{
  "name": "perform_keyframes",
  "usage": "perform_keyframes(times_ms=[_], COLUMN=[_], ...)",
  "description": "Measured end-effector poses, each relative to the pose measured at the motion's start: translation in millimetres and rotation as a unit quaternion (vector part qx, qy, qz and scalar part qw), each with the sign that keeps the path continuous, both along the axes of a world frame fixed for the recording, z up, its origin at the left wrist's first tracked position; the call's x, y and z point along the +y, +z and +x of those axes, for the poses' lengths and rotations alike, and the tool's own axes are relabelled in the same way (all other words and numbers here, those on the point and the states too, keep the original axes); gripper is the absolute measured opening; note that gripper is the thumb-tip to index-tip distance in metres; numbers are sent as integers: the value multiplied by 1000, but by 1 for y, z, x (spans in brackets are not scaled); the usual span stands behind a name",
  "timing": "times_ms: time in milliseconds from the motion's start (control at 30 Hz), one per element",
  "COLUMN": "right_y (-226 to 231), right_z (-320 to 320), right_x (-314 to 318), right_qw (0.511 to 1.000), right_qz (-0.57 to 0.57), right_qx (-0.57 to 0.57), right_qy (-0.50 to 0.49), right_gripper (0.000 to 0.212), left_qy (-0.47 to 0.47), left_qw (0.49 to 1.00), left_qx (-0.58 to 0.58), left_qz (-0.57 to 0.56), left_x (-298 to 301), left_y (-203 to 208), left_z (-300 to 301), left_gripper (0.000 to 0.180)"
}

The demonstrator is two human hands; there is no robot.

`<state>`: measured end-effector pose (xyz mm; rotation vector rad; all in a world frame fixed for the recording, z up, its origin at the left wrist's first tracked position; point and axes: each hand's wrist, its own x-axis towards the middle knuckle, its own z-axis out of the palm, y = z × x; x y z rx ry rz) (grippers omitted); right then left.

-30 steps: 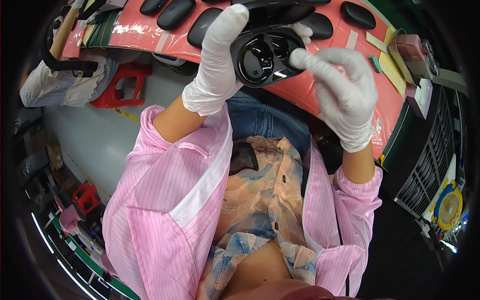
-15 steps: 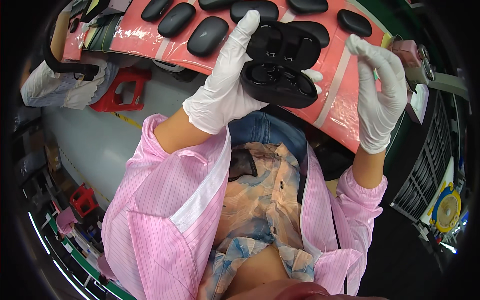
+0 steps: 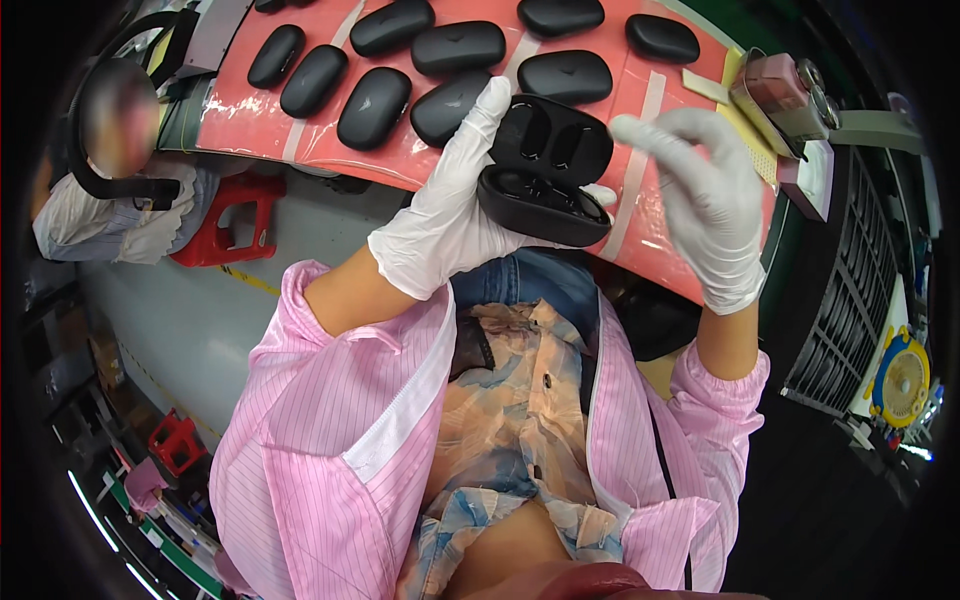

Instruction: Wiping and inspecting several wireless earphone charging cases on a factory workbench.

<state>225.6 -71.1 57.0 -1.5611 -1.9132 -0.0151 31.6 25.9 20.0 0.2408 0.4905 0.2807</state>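
Note:
My left hand [image 3: 435, 225], in a white glove, holds a black earbud charging case [image 3: 545, 212] over the table's near edge. The case lies open with its lid tipped back, and its hollows show dark inside. My thumb runs up beside the lid; other fingertips show at the case's right side. My right hand [image 3: 708, 205], also gloved in white, is just right of the lid. Its fingers bend into a pinch pointing at the lid, with a small gap between. Whatever that pinch may hold is too small to make out.
Several closed black cases [image 3: 374, 108] lie across the red table mat [image 3: 240, 125]. At the right stands a holder with a pink-filled container [image 3: 775, 82]. Left are a red stool [image 3: 240, 215] and a co-worker's sleeve [image 3: 120, 225]. A yellow-blue fan [image 3: 900, 378] sits far right.
My right hand has come left and slightly down, bringing its fingertips close to the case lid. The open case stays in my left hand. The whole view has shifted somewhat.

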Motion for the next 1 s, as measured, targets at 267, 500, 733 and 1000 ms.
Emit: perform_keyframes(times_ms=[267,500,733,1000], right_y=[2,23,15,-26], right_z=[88,188,62,-40], right_x=[5,22,14,-13], right_qw=[980,933,939,935], right_qz=[145,-71,65,-17], right_qx=[36,-130,320,351], right_qy=[-135,-326,-105,-50], right_gripper=[24,29,25,35], left_qy=[-68,23,98,31], left_qw=[993,998,994,998], left_qx=[-65,33,-26,-21], left_qz=[-70,48,-38,-60], left_x=[-6,-18,-12,-15], left_y=[19,5,-6,-21], left_z=[-8,-3,3,4], left_gripper=[79,32,28,27])
